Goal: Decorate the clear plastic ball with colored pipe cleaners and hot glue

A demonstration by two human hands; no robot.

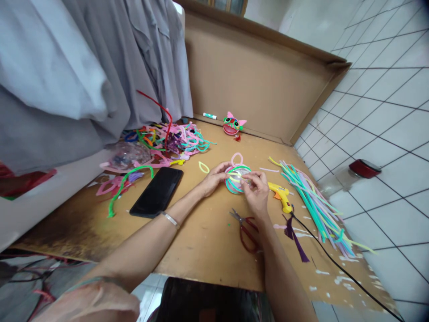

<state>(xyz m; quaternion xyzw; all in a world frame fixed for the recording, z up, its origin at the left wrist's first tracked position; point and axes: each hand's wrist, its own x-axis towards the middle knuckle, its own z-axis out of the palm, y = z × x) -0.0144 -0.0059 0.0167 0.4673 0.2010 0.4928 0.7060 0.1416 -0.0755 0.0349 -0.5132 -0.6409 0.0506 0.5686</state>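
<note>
A pale yellow pipe cleaner [234, 175] stretches between my two hands. My left hand [215, 180] pinches its left end, and my right hand [256, 189] grips the right end with the fingertips. Just beneath lies a round piece edged with teal and pink pipe cleaners [231, 187], partly covered by my fingers. A pink loop [237, 158] sticks out at its far side. Left of it rests a small yellow loop [203, 167]. Red-handled scissors [247, 237] lie partly under my right forearm. Beyond my right hand is a yellow glue gun [280, 197].
Bundled pastel pipe cleaners [311, 205] lie at the right by a purple tassel [296, 239]. A black phone [156, 192] and a tangled heap of pipe cleaners [177, 138] occupy the left. Against the cardboard wall [254, 76] sits a colourful animal-head figure [232, 125].
</note>
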